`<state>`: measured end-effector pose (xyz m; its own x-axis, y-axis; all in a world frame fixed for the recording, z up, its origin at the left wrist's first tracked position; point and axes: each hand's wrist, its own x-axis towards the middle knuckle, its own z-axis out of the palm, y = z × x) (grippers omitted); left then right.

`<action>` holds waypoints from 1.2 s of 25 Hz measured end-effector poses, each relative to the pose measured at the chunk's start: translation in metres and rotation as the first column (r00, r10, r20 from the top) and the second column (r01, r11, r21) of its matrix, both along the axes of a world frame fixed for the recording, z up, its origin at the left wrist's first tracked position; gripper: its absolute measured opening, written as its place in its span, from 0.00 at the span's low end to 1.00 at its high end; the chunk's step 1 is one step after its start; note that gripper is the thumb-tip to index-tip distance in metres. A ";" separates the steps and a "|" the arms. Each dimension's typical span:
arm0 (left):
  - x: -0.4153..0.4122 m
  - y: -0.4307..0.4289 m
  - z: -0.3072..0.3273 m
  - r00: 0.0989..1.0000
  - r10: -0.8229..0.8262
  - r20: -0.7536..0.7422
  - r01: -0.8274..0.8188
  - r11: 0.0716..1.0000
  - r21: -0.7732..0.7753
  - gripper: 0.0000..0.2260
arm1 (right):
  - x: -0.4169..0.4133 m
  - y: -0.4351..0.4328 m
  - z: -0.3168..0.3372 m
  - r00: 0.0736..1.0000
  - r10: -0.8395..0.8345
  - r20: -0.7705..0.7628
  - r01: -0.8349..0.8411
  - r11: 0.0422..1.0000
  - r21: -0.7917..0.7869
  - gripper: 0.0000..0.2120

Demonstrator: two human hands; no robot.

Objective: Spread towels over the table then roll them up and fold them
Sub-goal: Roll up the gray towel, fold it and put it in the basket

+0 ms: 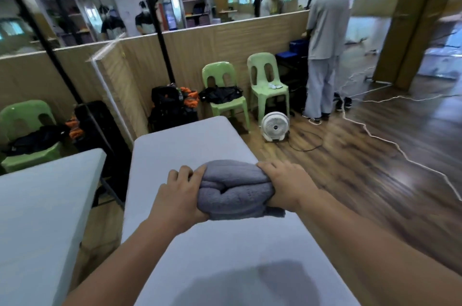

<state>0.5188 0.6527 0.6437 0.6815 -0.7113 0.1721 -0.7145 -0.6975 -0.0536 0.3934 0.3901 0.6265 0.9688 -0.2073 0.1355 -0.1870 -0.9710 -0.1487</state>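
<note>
Towel [235, 189] is grey, rolled up and bunched into a fat bundle, sitting center frame, a bit below middle, w/ one loose corner poking out at its lower right. It's on or just over the table [190, 145], can't tell if it's fully resting there. Left hand [178, 199] is clamped on the towel's left end, fingers curled over the top, thumb side tucked underneath. Right hand [287, 184] is closed on the right end, fingers wrapped over the top edge. Both grips are tight, no gap showing. Forearms come in from the bottom corners of the frame.

Table is white-ish, long, running from the bottom up toward center. 2nd table [37, 205] is at lower left, separated by a gap. Fan [275, 127], white, is on the wood floor just right of the table's far end. Two green chairs [250, 91] are behind it, upper center, left one w/ a black bag on it. A person [325, 43] in grey stands upper right, back turned. White cable [390, 140] snakes across the floor on the right.
</note>
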 end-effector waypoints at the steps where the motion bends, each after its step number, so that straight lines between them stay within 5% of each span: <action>1: -0.009 -0.023 0.003 0.999 -0.045 0.006 0.045 0.999 0.004 0.48 | -0.022 -0.016 0.002 0.999 -0.049 0.006 0.049 0.999 0.002 0.44; 10: -0.227 -0.334 -0.040 0.830 -0.547 -0.113 0.550 0.835 0.001 0.51 | -0.349 -0.216 -0.035 0.817 -0.574 -0.063 0.575 0.818 0.011 0.44; 17: -0.445 -0.536 -0.121 0.524 -0.787 -0.325 0.841 0.538 0.054 0.58 | -0.601 -0.323 -0.110 0.531 -0.817 -0.224 0.847 0.518 0.118 0.41; 23: -0.542 -0.664 -0.204 0.318 -0.849 -0.421 0.947 0.306 0.098 0.55 | -0.708 -0.385 -0.199 0.371 -0.867 -0.332 0.927 0.324 0.190 0.42; 30: -0.614 -0.782 -0.400 0.267 -0.829 -0.492 0.959 0.176 0.223 0.45 | -0.756 -0.453 -0.388 0.232 -0.845 -0.482 0.968 0.154 0.197 0.40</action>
<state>-0.0955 -0.1293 0.2441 -0.5172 -0.7813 -0.3493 -0.8540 0.4979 0.1508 -0.3630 -0.0626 0.2389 0.0117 -0.9196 -0.3927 -0.9699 0.0851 -0.2282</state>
